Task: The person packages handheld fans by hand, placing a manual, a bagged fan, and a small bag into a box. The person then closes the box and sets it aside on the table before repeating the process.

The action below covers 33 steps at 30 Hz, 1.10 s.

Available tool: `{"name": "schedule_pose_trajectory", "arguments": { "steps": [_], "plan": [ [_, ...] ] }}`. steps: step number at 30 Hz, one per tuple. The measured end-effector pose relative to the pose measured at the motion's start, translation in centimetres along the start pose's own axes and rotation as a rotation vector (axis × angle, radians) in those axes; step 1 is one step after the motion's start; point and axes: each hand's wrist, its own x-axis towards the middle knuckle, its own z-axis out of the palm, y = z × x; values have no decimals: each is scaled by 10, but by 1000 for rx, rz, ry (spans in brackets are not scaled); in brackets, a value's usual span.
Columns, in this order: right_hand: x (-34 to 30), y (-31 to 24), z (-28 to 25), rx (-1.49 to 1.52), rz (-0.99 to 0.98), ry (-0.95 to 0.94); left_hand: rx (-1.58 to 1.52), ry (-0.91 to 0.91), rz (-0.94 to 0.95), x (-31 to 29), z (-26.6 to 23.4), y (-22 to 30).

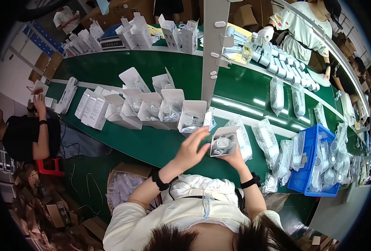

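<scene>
The open white cardboard box [229, 130], a clear-plastic-wrapped item [223, 144] showing in its mouth, sits above the green bench [162, 146] in the right hand [234, 159], which grips it from five o'clock — the long axis seems to run away from the viewer. The left hand [191, 147] — fingers spread, holding nothing visible — is near at nine o'clock, with the row of open white cardboard boxes [192, 106] at ten.

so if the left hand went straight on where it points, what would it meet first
Probably the small white-and-blue item just beyond the left hand's fingers. Depth is unclear, though, so it might brush the open white box in the right hand first.
</scene>
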Motion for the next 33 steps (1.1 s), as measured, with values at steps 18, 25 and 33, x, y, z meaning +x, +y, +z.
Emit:
{"name": "schedule_pose_trajectory", "arguments": {
  "steps": [18,25,33],
  "plan": [
    [71,-46,17,-285,-123,75,679,-580,-196,193,-249,-152],
    [101,-50,35,-269,-181,-53,629,-605,-271,188,-266,-147],
    [121,-60,79,-291,-188,-180,682,-621,-362,196,-254,-144]
  ]
}}
